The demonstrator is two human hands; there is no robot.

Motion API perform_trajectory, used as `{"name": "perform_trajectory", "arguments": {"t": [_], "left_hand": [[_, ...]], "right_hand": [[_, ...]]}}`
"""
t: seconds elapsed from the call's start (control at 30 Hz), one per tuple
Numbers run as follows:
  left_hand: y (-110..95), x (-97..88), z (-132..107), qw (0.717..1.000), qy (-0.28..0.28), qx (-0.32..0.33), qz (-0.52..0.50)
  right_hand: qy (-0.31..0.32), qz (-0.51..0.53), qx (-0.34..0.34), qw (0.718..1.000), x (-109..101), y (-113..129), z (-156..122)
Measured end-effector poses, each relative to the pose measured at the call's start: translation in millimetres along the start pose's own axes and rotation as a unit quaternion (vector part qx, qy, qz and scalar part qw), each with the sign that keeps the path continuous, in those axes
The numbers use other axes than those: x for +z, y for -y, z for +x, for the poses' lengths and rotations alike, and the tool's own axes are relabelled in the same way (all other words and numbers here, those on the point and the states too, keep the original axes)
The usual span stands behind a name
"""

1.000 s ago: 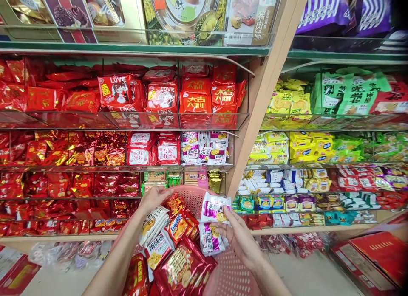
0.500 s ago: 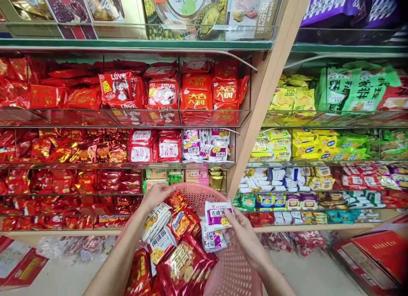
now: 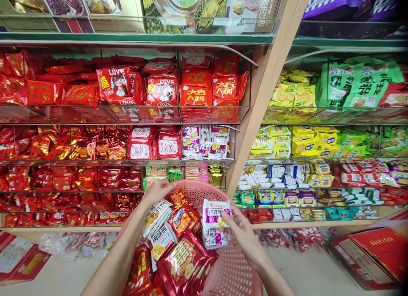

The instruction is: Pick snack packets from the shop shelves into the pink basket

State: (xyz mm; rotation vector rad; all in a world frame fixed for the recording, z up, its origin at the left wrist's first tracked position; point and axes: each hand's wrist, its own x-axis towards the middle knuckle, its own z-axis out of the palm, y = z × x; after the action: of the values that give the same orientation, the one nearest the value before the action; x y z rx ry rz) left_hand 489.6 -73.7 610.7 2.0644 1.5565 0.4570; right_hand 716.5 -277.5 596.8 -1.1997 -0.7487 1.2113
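Observation:
A pink perforated plastic basket (image 3: 232, 274) sits low in the middle of the head view, full of snack packets. My left hand (image 3: 157, 190) grips its far rim with the fingers curled over the edge. My right hand (image 3: 242, 233) pinches a white-and-purple snack packet (image 3: 216, 214) and holds it inside the basket above another like it (image 3: 213, 237). Red foil packets (image 3: 183, 262) and white biscuit packets (image 3: 156, 217) fill the basket's left side.
Shelves with clear acrylic fronts (image 3: 191, 113) hold red snack packets on the left and yellow, green and mixed packets (image 3: 318, 143) on the right. A wooden upright (image 3: 258, 109) divides them. Red boxes (image 3: 376, 253) lie at the lower right.
My right hand has lowered the white-and-purple packet deeper into the basket, onto the packets there. The view has tilted slightly downward. My left hand stays on the rim.

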Motion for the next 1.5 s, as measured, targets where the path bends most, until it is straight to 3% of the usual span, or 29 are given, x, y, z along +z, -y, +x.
{"name": "perform_trajectory", "arguments": {"t": [0.37,0.53,0.77,1.27,1.5], "left_hand": [[-4.7,4.0,0.4,1.0,-0.004,0.012,-0.004],[-16.4,4.0,-0.9,1.0,0.003,0.009,0.002],[-27.3,4.9,1.2,1.0,0.008,0.017,0.011],[-15.0,1.8,1.8,1.0,0.007,-0.013,-0.003],[-10.8,1.8,6.1,1.0,0.009,-0.02,-0.007]], "right_hand": [[-0.039,0.098,-0.001,0.994,3.0,11.4,0.1],[-0.034,0.111,-0.005,0.993,5.7,21.1,-1.6],[-0.006,0.082,-0.018,0.996,-5.1,14.7,0.4],[0.011,-0.005,0.035,0.999,-15.9,13.6,-6.2],[0.004,-0.026,0.01,1.0,-17.7,13.9,-6.5]]}}
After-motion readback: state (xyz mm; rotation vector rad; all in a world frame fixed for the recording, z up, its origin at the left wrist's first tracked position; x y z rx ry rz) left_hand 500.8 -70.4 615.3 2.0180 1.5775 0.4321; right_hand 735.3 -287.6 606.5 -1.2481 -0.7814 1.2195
